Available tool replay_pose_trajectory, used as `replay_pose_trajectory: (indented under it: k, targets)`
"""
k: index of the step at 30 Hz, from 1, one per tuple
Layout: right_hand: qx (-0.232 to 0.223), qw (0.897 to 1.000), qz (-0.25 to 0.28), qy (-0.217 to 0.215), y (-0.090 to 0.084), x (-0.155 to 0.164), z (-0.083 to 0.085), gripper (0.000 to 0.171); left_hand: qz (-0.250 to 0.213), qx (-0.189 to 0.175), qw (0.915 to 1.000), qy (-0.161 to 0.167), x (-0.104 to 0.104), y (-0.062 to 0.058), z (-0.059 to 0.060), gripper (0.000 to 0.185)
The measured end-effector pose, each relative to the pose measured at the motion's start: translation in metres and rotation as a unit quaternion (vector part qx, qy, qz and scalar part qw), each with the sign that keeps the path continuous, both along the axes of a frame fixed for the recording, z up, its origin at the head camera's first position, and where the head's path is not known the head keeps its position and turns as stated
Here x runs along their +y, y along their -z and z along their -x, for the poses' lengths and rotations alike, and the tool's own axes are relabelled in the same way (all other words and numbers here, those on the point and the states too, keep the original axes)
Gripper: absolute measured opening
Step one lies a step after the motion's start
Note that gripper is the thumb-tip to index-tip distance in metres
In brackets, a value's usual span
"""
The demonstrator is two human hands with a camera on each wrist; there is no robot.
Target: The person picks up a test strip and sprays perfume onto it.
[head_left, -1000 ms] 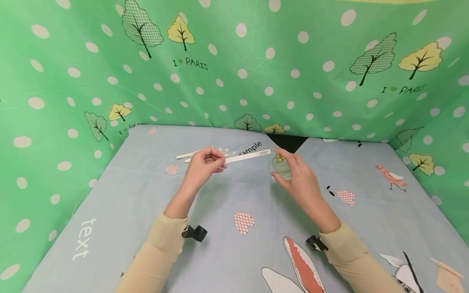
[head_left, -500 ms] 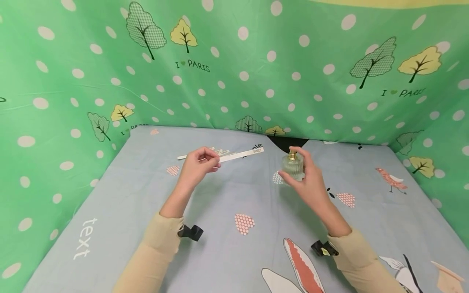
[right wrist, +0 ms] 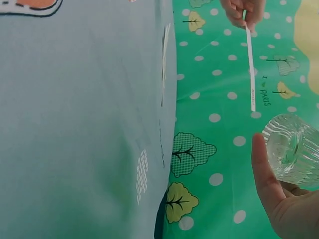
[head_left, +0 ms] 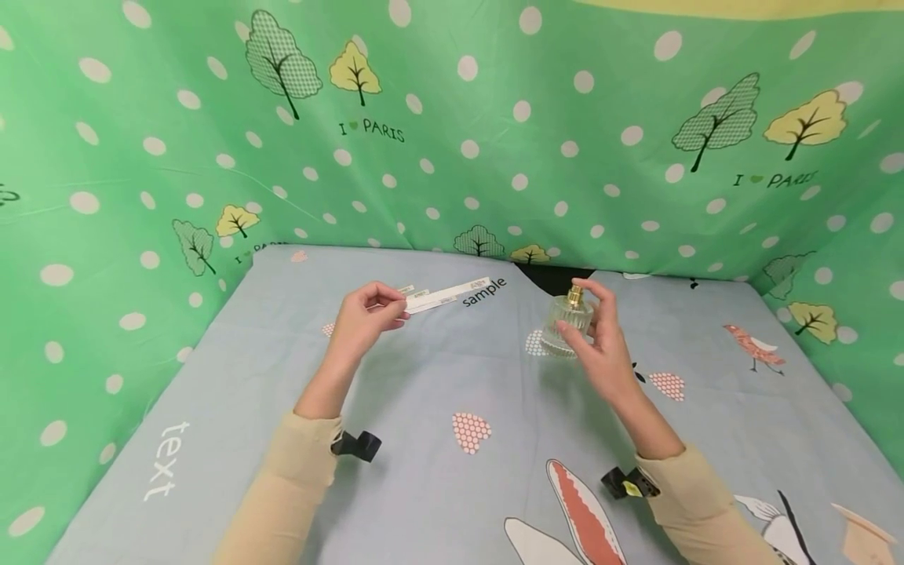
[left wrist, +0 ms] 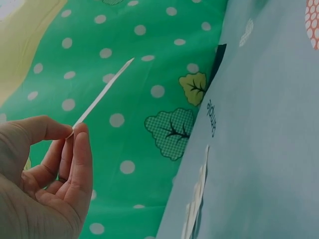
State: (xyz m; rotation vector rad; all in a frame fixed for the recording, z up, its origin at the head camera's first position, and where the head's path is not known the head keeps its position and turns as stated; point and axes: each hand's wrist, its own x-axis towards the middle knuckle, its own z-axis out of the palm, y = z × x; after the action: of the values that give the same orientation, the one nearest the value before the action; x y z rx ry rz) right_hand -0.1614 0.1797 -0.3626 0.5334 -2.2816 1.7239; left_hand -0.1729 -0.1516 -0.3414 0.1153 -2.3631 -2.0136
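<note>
Your left hand (head_left: pixel 362 314) pinches a paper strip (head_left: pixel 448 293) by one end, its free end toward the glass bottle (head_left: pixel 567 323) your right hand (head_left: pixel 600 345) grips, forefinger over its gold cap.

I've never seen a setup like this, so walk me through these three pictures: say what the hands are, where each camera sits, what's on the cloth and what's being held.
There is no machine here: a person works with two bare hands. The wide picture comes from a camera on the head, looking down; the other two come from cameras strapped to each wrist.

The left hand pinches one end of a thin white paper strip, lifted off the surface. The right hand has its grip on a ribbed clear glass perfume bottle with a gold spray top, one finger raised near the top.

The surface is a pale blue printed cloth, with green dotted fabric behind. More white strips lie on the cloth, seen edge-on in the right wrist view.
</note>
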Motion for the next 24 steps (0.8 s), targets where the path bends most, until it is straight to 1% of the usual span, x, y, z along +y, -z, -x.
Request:
replay_pose_trajectory:
  k: [8, 15, 19, 24]
  targets:
    - [0.007, 0.999, 0.016, -0.027, 0.001, 0.002, -0.001, 0.06, 0.016, 0.0, 0.9997, -0.019, -0.015, -0.001, 0.003, 0.019]
    - [-0.003, 1.0, -0.016, -0.026, 0.003, 0.007, -0.001, 0.061, 0.03, 0.003, 0.9991, -0.03, -0.029, -0.009, 0.005, 0.02]
    - [-0.01, 0.999, -0.026, -0.024, 0.004, 0.009, 0.0, 0.062, 0.021, 0.015, 0.999, -0.036, -0.038, -0.013, 0.008, 0.016]
    - [-0.006, 0.999, -0.032, -0.024, 0.005, 0.01, 0.0, 0.062, 0.015, 0.019, 0.9983, -0.053, -0.05, -0.015, 0.01, 0.011]
